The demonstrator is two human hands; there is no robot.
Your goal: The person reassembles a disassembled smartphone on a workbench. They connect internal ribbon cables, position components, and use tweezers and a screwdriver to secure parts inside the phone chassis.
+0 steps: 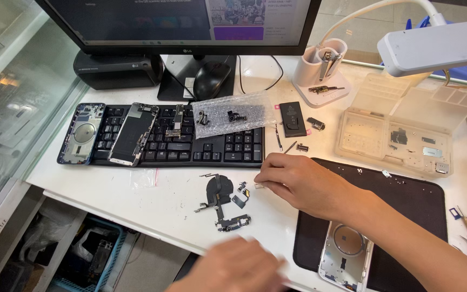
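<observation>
The black keyboard (190,141) runs across the left-centre of the frame, with a blue phone housing (81,133) and an opened phone frame (134,134) lying on its left end and a bubble-wrap sheet (232,114) with small parts on its right half. The black work mat (385,216) fills the lower right, and a white phone back shell (346,255) lies on its lower left part, long axis running up and down the frame. A clear parts tray (401,135) sits at the upper right, beneath the white desk lamp (433,48).

My right hand (298,181) reaches in from the lower right and rests at the frame's centre, knuckles up, fingers curled narrow; a thin dark tool seems to poke up past them, but I cannot tell what they pinch. My left hand (233,267) is at the bottom edge, blurred, and I cannot tell whether it is open or closed.

The flex cable assembly (220,203) with its dark round coil lies on the white tabletop (136,200), just left of and slightly below my right fingertips, and straight above my left hand. Its long axis runs from the coil down toward the connector end at lower centre. My right hand is the nearer of the 2. A small loose piece (259,186) sits right at the right fingertips.
</observation>
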